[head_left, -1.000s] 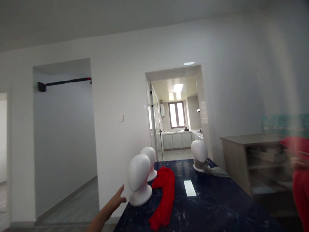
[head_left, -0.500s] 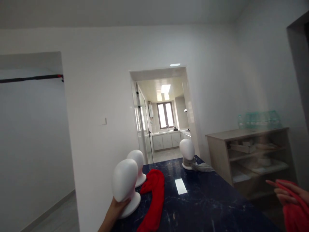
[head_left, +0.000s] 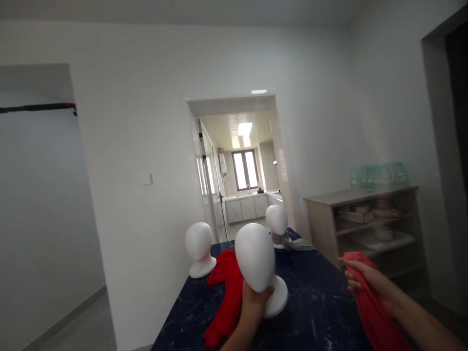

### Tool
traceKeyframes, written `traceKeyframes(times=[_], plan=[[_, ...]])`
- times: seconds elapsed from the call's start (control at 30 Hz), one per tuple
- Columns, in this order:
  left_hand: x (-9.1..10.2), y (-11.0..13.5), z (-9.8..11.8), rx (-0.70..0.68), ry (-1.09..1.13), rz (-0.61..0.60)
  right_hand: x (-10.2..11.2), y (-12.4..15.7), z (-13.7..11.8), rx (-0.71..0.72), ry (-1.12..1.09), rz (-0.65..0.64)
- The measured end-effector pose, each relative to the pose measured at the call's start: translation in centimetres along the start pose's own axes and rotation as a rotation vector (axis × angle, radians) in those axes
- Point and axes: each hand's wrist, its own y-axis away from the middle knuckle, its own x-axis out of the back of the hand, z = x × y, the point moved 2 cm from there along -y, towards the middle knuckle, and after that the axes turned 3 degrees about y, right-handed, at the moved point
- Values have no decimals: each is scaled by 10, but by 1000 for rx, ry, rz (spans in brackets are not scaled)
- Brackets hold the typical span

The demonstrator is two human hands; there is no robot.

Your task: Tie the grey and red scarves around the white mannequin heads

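Your left hand point(head_left: 256, 298) is wrapped around the neck of the white mannequin head point(head_left: 255, 261), which tilts just above it. Grip low and firm, I'd say, so it won't topple. Your right hand point(head_left: 365, 282) clutches a red cloth point(head_left: 375, 314) trailing below it, off the bench point(head_left: 314, 292).
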Motion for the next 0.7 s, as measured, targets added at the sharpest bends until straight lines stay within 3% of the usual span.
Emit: traceKeyframes(times=[0.07, 0.17, 0.37, 0.57, 0.7], plan=[[-15, -2, -13, -83, -200, 41, -11, 4, 7, -11, 65, -20], [-14, -7, -23, -99, -331, 69, -7, 12, 12, 3, 129, -29], [4, -10, -31, -159, -384, 70, 5, 26, 10, 42, 236, -53], [6, -4, -42, -197, -427, 79, -11, 31, 16, 66, 294, -144], [3, -1, -33, -180, -334, 16, -21, 28, 29, 53, 299, -157]])
